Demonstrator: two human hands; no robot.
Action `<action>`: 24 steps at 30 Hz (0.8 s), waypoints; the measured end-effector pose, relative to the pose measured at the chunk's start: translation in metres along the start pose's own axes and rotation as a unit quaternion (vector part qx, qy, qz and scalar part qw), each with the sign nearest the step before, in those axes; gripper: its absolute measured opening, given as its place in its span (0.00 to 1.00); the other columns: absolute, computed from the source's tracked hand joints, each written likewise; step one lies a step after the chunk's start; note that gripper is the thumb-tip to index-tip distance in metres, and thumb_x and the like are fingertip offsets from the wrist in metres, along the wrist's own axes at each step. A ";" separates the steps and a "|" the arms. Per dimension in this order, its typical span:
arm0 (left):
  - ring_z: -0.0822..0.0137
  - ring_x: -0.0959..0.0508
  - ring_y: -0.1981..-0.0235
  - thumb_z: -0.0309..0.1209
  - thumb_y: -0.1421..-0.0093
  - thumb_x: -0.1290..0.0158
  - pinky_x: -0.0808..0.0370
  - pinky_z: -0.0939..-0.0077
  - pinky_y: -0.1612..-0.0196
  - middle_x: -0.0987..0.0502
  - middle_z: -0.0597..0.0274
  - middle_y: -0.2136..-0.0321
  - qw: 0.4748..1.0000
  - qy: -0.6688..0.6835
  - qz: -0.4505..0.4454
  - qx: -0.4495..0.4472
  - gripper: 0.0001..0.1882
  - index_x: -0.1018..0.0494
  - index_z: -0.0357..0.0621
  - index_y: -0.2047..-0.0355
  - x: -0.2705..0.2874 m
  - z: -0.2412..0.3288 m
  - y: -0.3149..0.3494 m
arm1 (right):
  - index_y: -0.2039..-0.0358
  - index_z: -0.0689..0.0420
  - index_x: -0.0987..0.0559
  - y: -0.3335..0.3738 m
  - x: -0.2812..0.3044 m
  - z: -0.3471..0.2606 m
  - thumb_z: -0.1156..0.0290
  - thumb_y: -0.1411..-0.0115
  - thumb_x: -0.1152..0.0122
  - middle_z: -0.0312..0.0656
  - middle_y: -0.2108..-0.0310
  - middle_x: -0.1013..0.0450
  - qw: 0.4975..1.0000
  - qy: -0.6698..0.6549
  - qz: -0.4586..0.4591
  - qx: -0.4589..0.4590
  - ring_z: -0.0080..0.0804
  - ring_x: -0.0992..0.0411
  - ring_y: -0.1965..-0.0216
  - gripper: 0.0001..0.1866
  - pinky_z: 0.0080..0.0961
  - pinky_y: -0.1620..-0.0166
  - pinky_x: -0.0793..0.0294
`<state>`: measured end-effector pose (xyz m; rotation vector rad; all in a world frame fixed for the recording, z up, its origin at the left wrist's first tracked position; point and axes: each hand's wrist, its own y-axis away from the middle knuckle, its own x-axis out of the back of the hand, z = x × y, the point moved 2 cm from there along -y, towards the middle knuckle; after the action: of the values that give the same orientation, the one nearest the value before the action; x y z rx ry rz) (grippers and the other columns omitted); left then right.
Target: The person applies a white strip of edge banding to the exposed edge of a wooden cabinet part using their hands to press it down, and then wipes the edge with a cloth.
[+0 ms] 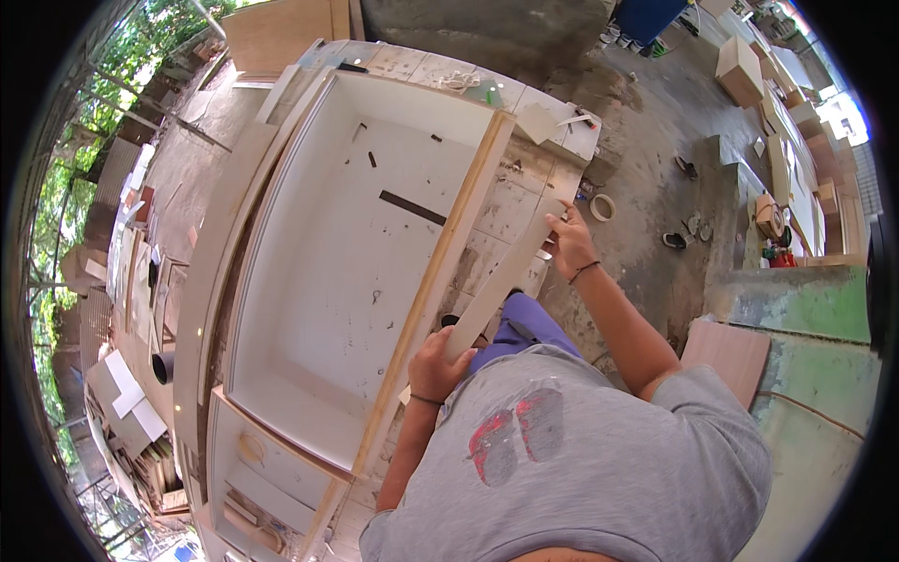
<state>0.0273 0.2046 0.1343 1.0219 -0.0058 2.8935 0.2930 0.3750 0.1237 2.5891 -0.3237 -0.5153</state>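
Between my two hands stretches a long, flat, pale beige strip [504,279], thin like a slat or a length of edge banding. My left hand [436,369] is closed on its near end, close to my waist. At the far end my right hand [569,245] pinches it, thumb on top. The strip slants alongside the wooden edge of a large cabinet carcass [433,309], which lies with its white open inside facing up. A dark brown strip [412,208] and a few small dark bits lie inside the cabinet.
A smaller compartment [323,510] adjoins the cabinet, with offcuts and a ring inside. A roll of tape [602,208] and sandals [674,241] are on the concrete floor to the right. A pale wood board [726,361] leans by a green wall. Scrap panels [131,398] lie far left.
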 end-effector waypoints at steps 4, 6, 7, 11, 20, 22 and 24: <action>0.51 0.20 0.66 0.45 0.55 0.35 0.24 0.63 0.64 0.22 0.50 0.65 0.999 -0.015 -0.003 0.042 0.30 0.27 0.40 0.56 -0.012 -0.002 -0.033 | 0.47 0.49 0.36 -0.049 -0.004 0.002 0.76 0.38 0.48 0.35 0.60 0.29 1.000 0.028 -0.007 -0.006 0.27 0.27 0.62 0.19 0.34 0.61 0.23; 0.51 0.20 0.66 0.46 0.56 0.34 0.24 0.62 0.64 0.22 0.50 0.65 0.999 -0.015 0.001 0.045 0.31 0.27 0.40 0.55 -0.021 -0.001 -0.061 | 0.47 0.49 0.36 -0.081 -0.006 0.001 0.75 0.38 0.48 0.35 0.60 0.29 1.000 0.024 -0.008 -0.010 0.28 0.28 0.62 0.19 0.34 0.61 0.23; 0.51 0.21 0.66 0.46 0.56 0.34 0.24 0.62 0.64 0.22 0.50 0.65 0.999 -0.007 0.022 0.042 0.32 0.27 0.39 0.55 -0.028 0.001 -0.077 | 0.47 0.49 0.36 -0.099 -0.005 0.002 0.75 0.38 0.48 0.35 0.60 0.29 1.000 0.025 -0.009 -0.013 0.28 0.28 0.61 0.19 0.34 0.61 0.23; 0.50 0.21 0.65 0.46 0.55 0.33 0.24 0.62 0.64 0.23 0.49 0.64 0.998 -0.025 0.048 0.037 0.33 0.28 0.38 0.54 -0.065 -0.016 -0.153 | 0.44 0.48 0.37 -0.190 -0.003 0.016 0.76 0.38 0.49 0.38 0.59 0.29 0.999 0.019 0.006 -0.025 0.29 0.27 0.61 0.22 0.34 0.61 0.23; 0.52 0.23 0.67 0.43 0.55 0.34 0.25 0.63 0.65 0.24 0.51 0.68 0.978 -0.118 -0.018 0.173 0.30 0.27 0.39 0.55 -0.161 -0.093 -0.328 | 0.45 0.54 0.38 -0.394 0.008 0.066 0.75 0.38 0.48 0.40 0.58 0.28 0.995 -0.006 0.017 -0.095 0.28 0.27 0.60 0.21 0.30 0.61 0.22; 0.50 0.23 0.67 0.43 0.54 0.35 0.25 0.62 0.66 0.25 0.52 0.68 0.971 -0.127 -0.048 0.196 0.30 0.28 0.40 0.54 -0.181 -0.110 -0.350 | 0.46 0.55 0.38 -0.428 0.014 0.076 0.75 0.38 0.48 0.39 0.59 0.27 0.995 -0.017 0.011 -0.095 0.27 0.26 0.61 0.20 0.29 0.61 0.22; 0.48 0.24 0.67 0.43 0.53 0.36 0.25 0.61 0.66 0.26 0.52 0.68 0.962 -0.136 -0.079 0.222 0.30 0.29 0.41 0.53 -0.199 -0.125 -0.360 | 0.46 0.56 0.38 -0.450 0.019 0.090 0.75 0.38 0.47 0.38 0.61 0.26 0.996 0.003 -0.005 -0.090 0.25 0.26 0.63 0.20 0.27 0.61 0.23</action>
<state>0.1284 0.5536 -0.0957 1.4031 0.7015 2.6391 0.3331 0.7190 -0.1783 2.4179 -0.2516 -0.5158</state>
